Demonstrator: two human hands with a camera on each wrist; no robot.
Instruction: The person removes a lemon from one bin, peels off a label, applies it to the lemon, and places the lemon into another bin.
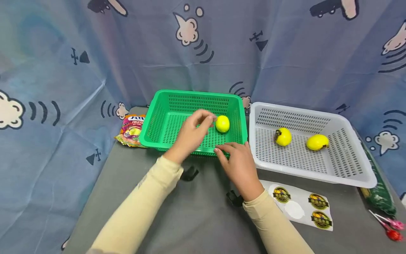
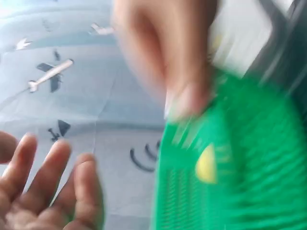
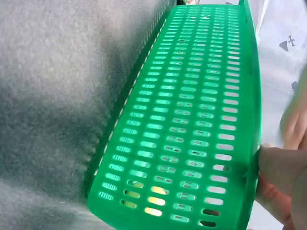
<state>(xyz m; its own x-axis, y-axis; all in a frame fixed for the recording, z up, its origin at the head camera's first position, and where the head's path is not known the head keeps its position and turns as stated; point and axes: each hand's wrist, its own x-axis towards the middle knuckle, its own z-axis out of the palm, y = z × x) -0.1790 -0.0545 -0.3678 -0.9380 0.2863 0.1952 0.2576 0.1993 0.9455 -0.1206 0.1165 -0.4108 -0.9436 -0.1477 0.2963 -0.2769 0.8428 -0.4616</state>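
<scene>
A green slotted basket [image 1: 193,145] stands on the grey table, holding one round yellow fruit [image 1: 223,124] near its right end. My left hand [image 1: 194,130] hovers over the basket, just left of the fruit. In the left wrist view, its fingers [image 2: 81,187] are spread apart, with nothing seen between them and the blurred thumb. My right hand [image 1: 238,164] pinches the basket's front rim near the right corner. In the right wrist view, the thumb [image 3: 278,165] lies on the rim's outer side and the fingers are partly hidden behind it.
Right of it, a white basket [image 1: 293,171] holds two yellow fruits [image 1: 283,137] with brown stem ends. A sheet of round stickers [image 1: 299,204] lies before it. A candy bag [image 1: 131,130] is at left; a green package [image 1: 380,194] and lollipops [image 1: 393,233] are at right.
</scene>
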